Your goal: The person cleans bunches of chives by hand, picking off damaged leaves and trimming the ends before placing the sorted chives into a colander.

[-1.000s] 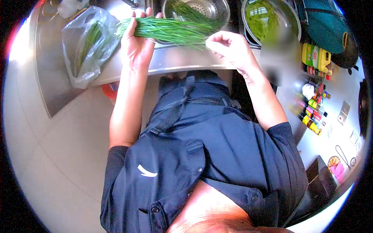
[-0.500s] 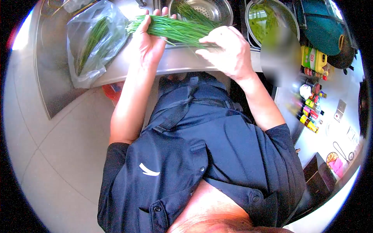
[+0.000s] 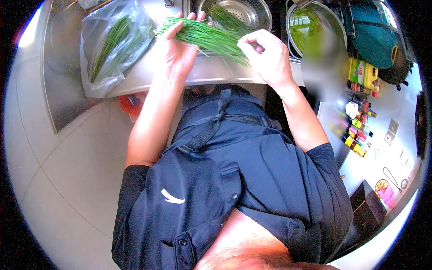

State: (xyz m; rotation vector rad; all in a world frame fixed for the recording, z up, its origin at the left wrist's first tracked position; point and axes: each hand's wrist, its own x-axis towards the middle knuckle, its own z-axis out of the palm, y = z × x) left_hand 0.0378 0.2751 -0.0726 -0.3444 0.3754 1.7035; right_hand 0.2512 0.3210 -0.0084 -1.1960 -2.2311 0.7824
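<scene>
The person's left hand (image 3: 177,58), palm up and half-open, thumbs a bunch of green stalks (image 3: 204,37) above the counter (image 3: 216,75); the right hand (image 3: 275,62) curls beside their tips, its grip unclear.

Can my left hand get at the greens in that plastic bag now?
Probably not straight away: the left hand is close to the plastic bag, but it holds a green bundle, and the bag seems to cover the greens inside.

left hand (image 3: 178,58): palm up, thumb bent | right hand (image 3: 275,60): fingers curled (knuckles up) | forearms (image 3: 155,114): extended
</scene>
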